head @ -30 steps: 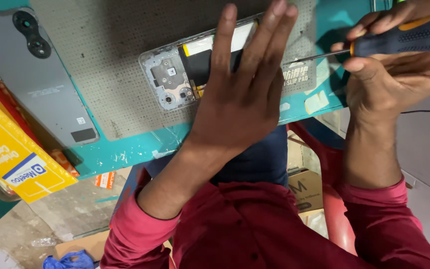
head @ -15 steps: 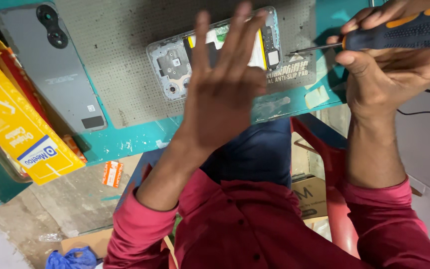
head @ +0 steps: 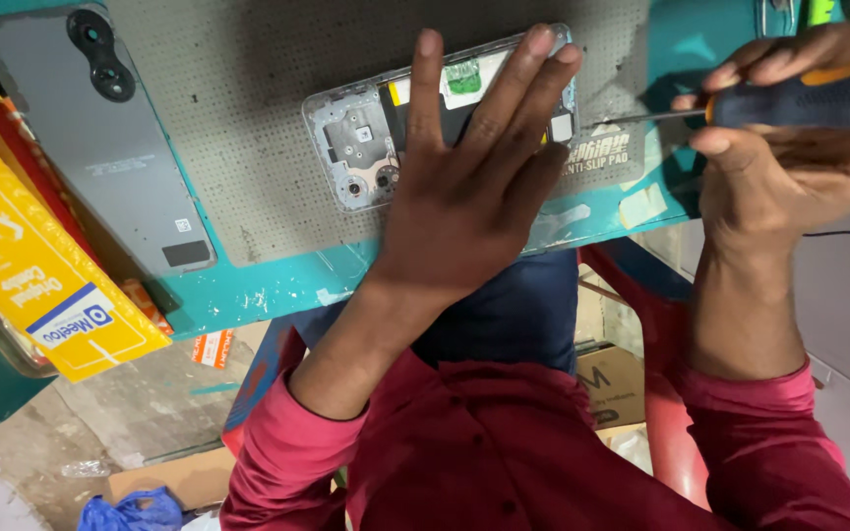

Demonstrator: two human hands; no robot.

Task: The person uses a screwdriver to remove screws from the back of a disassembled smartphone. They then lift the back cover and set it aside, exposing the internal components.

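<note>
- We press our left hand flat, fingers spread, on an opened phone whose back is off; it grasps nothing and simply pins the phone to the grey perforated mat.
- The phone lies near the middle of the mat, on the teal workbench, its camera end to the left and its circuit boards and metal frame exposed.
- Our right hand is clenched around the dark, orange-trimmed handle of a screwdriver, the thin shaft pointing left toward the phone's right end.
- The tip sits at or just beside the right edge of the phone; our fingers hide the exact contact, so we cannot tell whether it is seated in a screw.
- We judge the step in hand to be working the screws at that right end of the open phone, either loosening or tightening; the frame does not show which.
- The next move, as we read it, calls for a steady press from the left hand and the tip held square in the screw head, so it does not slip onto the board.
- The grey back cover, with its camera cut-outs, rests well apart at the far left of the mat.
- A yellow package lies at the left edge.
</note>
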